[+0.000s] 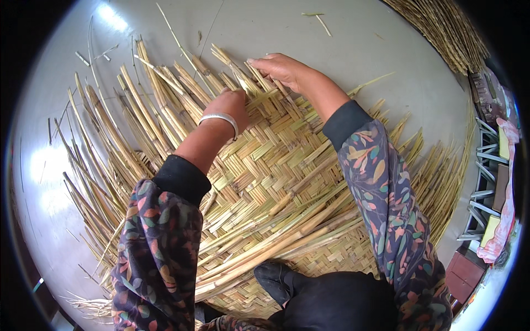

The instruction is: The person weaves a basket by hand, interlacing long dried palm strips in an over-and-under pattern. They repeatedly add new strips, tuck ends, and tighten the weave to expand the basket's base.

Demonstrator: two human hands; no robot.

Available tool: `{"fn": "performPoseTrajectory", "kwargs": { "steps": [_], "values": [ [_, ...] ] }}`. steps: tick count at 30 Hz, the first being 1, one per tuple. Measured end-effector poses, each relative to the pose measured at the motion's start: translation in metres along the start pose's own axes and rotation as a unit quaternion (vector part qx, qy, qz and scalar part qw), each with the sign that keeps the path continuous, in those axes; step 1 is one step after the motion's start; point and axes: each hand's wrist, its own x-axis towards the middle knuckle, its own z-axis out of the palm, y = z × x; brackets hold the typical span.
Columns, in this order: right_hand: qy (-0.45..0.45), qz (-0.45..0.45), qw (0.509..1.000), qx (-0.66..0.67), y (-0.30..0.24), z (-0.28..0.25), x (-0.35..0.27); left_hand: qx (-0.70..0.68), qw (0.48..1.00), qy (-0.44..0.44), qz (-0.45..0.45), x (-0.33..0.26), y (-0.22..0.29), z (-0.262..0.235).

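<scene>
We see a woven reed mat (276,165) on the grey floor (386,49). At the mat's far edge, our left hand (229,105) clenches loose reed strips (165,88); our right hand (281,69) presses flat, fingers released, beside it.

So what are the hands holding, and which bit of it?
Both hands work the loose reed strips at the woven mat's far edge. The left hand presses strips down; the right hand fingers strip ends. A real grip cannot be told.
</scene>
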Motion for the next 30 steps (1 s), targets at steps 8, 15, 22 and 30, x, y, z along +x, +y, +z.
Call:
{"fn": "performPoseTrajectory", "kwargs": {
  "steps": [8, 15, 22, 30],
  "values": [
    [-0.050, 0.013, 0.991, 0.124, -0.010, 0.004, 0.015, -0.034, 0.999, -0.040, 0.011, -0.002, -0.003, -0.010],
    [-0.176, 0.026, 0.966, 0.189, -0.014, 0.001, 0.010, -0.083, 0.994, 0.058, 0.051, -0.032, -0.001, -0.013],
    [-0.190, 0.031, 0.965, 0.176, -0.021, 0.002, 0.002, -0.317, 0.942, 0.104, 0.042, -0.050, -0.010, 0.000],
    [-0.183, -0.004, 0.964, 0.195, -0.025, 0.007, -0.005, -0.329, 0.938, 0.089, 0.054, -0.041, -0.014, 0.004]
  ]
}}
